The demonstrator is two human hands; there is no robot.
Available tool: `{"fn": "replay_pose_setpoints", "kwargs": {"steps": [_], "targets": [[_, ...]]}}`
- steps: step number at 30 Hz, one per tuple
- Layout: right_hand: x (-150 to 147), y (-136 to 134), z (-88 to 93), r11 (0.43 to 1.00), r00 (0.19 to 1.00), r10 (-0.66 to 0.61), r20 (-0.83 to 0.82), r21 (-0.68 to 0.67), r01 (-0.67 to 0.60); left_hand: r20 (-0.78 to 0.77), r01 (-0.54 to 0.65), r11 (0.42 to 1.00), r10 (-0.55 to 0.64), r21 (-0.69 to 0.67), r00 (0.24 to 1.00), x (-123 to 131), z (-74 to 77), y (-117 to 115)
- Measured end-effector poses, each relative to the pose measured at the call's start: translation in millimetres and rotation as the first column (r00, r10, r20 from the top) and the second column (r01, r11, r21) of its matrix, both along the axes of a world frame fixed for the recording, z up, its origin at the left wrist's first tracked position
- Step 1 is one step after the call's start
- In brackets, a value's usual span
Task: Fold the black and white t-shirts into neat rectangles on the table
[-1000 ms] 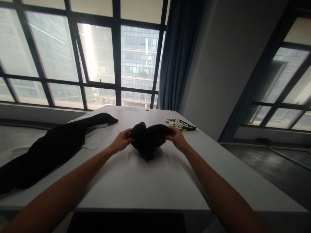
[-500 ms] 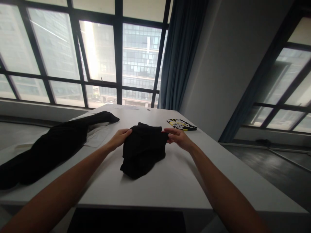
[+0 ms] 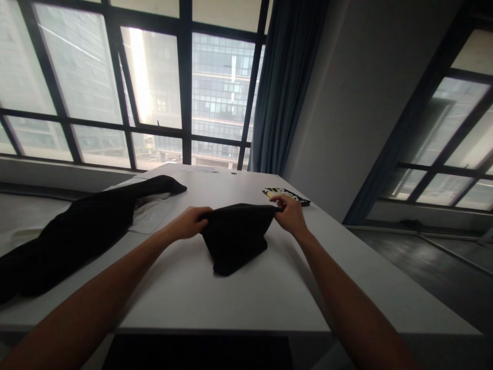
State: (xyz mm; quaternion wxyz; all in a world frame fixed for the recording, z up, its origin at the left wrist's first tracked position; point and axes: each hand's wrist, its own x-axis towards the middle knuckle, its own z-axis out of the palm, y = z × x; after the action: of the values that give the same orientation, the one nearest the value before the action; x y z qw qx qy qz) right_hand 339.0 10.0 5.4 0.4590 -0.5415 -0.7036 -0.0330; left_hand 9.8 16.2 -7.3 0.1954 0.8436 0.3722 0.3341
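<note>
A piece of black cloth (image 3: 239,236), perhaps a folded garment, hangs between my hands over the white table (image 3: 223,308). Its top edge is drawn nearly straight, and the lower part tapers to a slanted hem. My left hand (image 3: 191,222) pinches the upper left corner between thumb and fingers. At the upper right corner, my right hand (image 3: 289,213) grips the cloth in the same manner. Whether the lower hem touches the tabletop I cannot tell. The exact kind of garment does not show.
To the left lies a larger heap of black clothing (image 3: 84,226) with white cloth (image 3: 148,215) beside it. A folded black, white and yellow patterned item (image 3: 304,201) rests beyond my right hand. Behind the table are windows and a blue curtain (image 3: 283,103).
My hands have moved apart, the right one outward, and the cloth's top edge is stretched wider and straighter. My right fingers have closed more firmly on its corner.
</note>
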Motion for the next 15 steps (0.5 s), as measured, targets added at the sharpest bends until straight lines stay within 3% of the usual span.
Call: {"fn": "replay_pose_setpoints", "kwargs": {"steps": [2,5,7,8,9,11,13,14,15], "targets": [[11,-5,10.4,0.974,0.986,-0.160,-0.043,0.157,0.165,0.200,-0.070,0.997,0.071,-0.016,0.977,-4,10.4,1],[18,-2,11.0,0.958,0.970,-0.227,-0.089,0.159,0.239,0.421,-0.060,0.983,0.130,-0.175,0.898,-6,17.1,3],[15,5,2.0,0.990,0.976,-0.138,-0.166,0.008,0.141,0.540,0.018,0.954,0.153,-0.299,0.827,-3,15.2,3],[11,8,-4.4,0.994,0.973,-0.045,-0.226,-0.106,0.021,0.605,0.068,0.938,0.163,-0.341,0.779,0,12.6,2],[5,10,-11.2,0.964,0.953,0.076,-0.292,-0.224,-0.145,0.664,0.124,0.923,0.164,-0.365,0.730,3,9.4,1],[-13,10,-24.0,0.777,0.851,0.343,-0.398,-0.389,-0.495,0.721,0.247,0.897,0.106,-0.366,0.685,13,2.1,-5],[-35,5,-32.7,0.572,0.714,0.575,-0.400,-0.428,-0.700,0.647,0.385,0.855,-0.078,-0.349,0.759,22,-4.4,-14],[-45,2,-34.8,0.529,0.665,0.649,-0.368,-0.410,-0.743,0.560,0.440,0.832,-0.199,-0.338,0.805,25,-6.7,-17],[-54,-1,-35.1,0.524,0.640,0.693,-0.333,-0.377,-0.764,0.453,0.469,0.826,-0.305,-0.313,0.838,27,-8.3,-20]]}}
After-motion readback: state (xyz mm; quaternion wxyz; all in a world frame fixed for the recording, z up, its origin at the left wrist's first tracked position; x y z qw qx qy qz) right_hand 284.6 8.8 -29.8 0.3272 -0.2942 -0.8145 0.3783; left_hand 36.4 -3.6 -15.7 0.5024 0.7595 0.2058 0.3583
